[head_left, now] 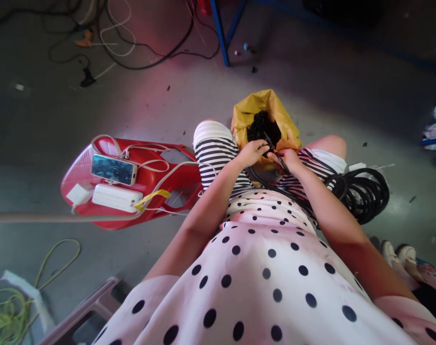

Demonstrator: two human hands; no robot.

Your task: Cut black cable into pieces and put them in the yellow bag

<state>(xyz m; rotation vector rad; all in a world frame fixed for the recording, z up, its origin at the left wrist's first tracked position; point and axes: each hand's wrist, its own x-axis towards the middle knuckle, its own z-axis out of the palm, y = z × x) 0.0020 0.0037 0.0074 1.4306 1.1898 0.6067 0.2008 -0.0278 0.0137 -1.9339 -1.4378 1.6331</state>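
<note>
My left hand [252, 152] and my right hand [289, 159] meet above my knees, both closed on a thin black cable [281, 163]. The cable runs from between my fingers down across my lap to a black coil [365, 191] lying on the floor at my right. Just beyond my hands stands an open yellow bag [264, 112] with a dark tangle [263, 127] of black pieces inside. My fingers pinch the cable near something small and orange, which I cannot make out.
A red plastic stool [131, 189] at my left carries a phone [113, 169], a white power bank [116, 198] and white leads. Loose cables lie on the grey floor at the back, a blue frame leg [220, 33] stands beyond, green cord [9, 306] at lower left, another person's shoes [397, 254] at right.
</note>
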